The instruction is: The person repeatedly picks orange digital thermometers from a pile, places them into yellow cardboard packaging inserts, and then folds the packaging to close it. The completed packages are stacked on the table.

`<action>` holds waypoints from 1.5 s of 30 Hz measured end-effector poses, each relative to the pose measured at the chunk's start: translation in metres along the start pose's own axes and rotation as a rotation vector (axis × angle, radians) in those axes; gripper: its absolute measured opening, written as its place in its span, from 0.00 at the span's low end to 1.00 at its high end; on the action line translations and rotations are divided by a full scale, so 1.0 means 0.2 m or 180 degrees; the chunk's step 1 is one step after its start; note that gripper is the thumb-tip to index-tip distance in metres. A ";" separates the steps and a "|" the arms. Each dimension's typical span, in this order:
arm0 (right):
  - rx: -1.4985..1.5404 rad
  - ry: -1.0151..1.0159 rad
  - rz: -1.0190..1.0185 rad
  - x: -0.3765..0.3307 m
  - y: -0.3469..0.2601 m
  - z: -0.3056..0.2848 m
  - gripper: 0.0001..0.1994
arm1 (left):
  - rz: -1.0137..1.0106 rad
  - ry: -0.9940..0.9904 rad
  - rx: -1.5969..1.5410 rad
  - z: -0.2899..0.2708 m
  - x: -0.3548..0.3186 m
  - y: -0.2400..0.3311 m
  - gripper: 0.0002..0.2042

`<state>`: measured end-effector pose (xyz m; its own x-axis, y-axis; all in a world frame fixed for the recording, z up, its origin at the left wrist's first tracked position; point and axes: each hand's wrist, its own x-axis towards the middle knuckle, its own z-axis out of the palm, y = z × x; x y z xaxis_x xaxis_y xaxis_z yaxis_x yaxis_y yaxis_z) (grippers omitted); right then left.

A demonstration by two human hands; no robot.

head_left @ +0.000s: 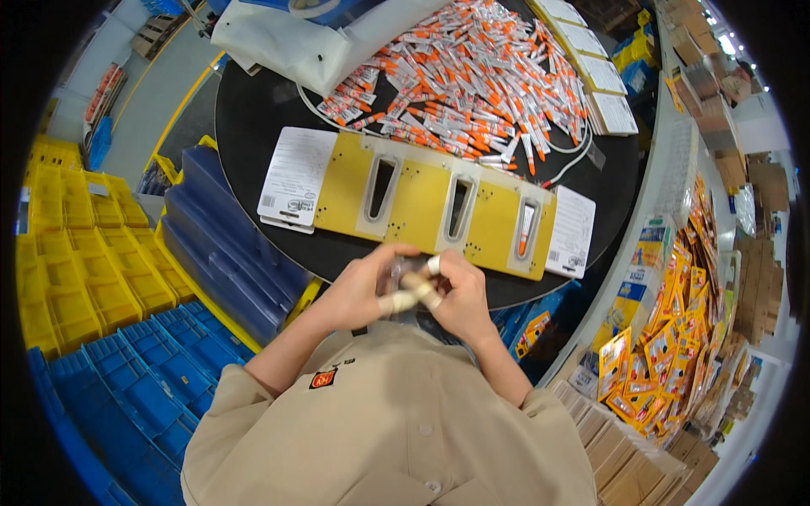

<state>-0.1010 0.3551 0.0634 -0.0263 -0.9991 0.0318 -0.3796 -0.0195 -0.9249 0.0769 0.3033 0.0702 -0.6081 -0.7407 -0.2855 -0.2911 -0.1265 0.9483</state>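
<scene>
My left hand (pixel 364 291) and my right hand (pixel 460 295) meet at the table's front edge, before my shirt. Pale coverings wrap some of the fingertips. Both hands are closed around something clear and shiny (pixel 403 271), blurred and mostly hidden by the fingers, so its kind does not show. Just beyond them lies a yellow fixture board (pixel 426 198) with three long slots. In its right slot sits a small white tube with an orange cap (pixel 525 229); the other two slots hold no tube. White printed cards (pixel 295 177) lie at the board's left end, and another white card (pixel 571 229) at its right end.
A big heap of orange-capped tubes (pixel 481 76) covers the far part of the round black table (pixel 253 93). Stacked cards (pixel 612 114) stand at the far right, a white plastic bag (pixel 278 46) far left. Yellow crates (pixel 93 270), blue crates (pixel 152 363) and orange packages (pixel 666 354) flank the table.
</scene>
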 end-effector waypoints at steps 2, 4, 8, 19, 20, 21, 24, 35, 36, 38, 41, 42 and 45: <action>0.0535 -0.0251 0.0152 -0.01 0.02 0.03 0.09 | 0.0032 -0.0263 0.0000 -0.01 -0.02 0.00 0.21; -0.0002 -0.0072 -0.0269 -0.06 0.07 0.08 0.08 | -0.0535 0.0122 0.0001 0.04 -0.04 -0.03 0.10; -0.0366 0.0502 -0.0704 -0.18 0.15 0.17 0.09 | -0.0447 0.0683 0.0362 0.16 -0.05 -0.12 0.08; -0.1759 0.0384 0.0735 0.36 0.36 -0.22 0.08 | -0.0084 0.0785 0.1364 -0.31 0.50 -0.13 0.22; -0.2096 0.0711 0.0481 0.41 0.41 -0.17 0.11 | 0.0061 0.0726 0.1743 -0.33 0.57 -0.15 0.23; -0.2370 0.1084 0.0115 0.45 0.44 -0.11 0.14 | 0.0305 0.0710 0.2116 -0.34 0.62 -0.17 0.24; -0.2882 0.1184 -0.0467 0.45 0.50 0.01 0.23 | 0.0121 0.0914 0.2713 -0.35 0.65 -0.18 0.26; -0.2432 0.1630 0.1507 0.95 0.75 -0.49 0.22 | 0.0714 0.1167 0.1971 -0.52 0.84 -0.11 0.12; -0.2030 0.1515 0.1567 1.00 0.77 -0.53 0.22 | 0.0732 0.1213 0.2294 -0.52 0.97 -0.10 0.12; -0.1731 0.1631 0.1403 1.02 0.79 -0.57 0.22 | 0.0536 0.1333 0.2843 -0.47 1.20 -0.09 0.12; -0.1791 0.1367 0.1512 0.97 0.80 -0.58 0.19 | -0.0399 0.1519 0.3463 -0.42 1.39 -0.13 0.09; -0.1896 0.1453 0.1661 0.96 0.81 -0.57 0.20 | -0.0438 0.1543 0.3524 -0.42 1.41 -0.15 0.10; -0.2067 0.1707 0.1701 1.01 0.87 -0.55 0.24 | 0.0337 0.1561 0.3350 -0.44 1.37 -0.15 0.11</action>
<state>-0.2748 0.1534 -0.0485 -0.6947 -0.7192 -0.0131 -0.6239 0.6116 -0.4864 -0.0168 0.0465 -0.0236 -0.3821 -0.9196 0.0906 -0.8650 0.3905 0.3152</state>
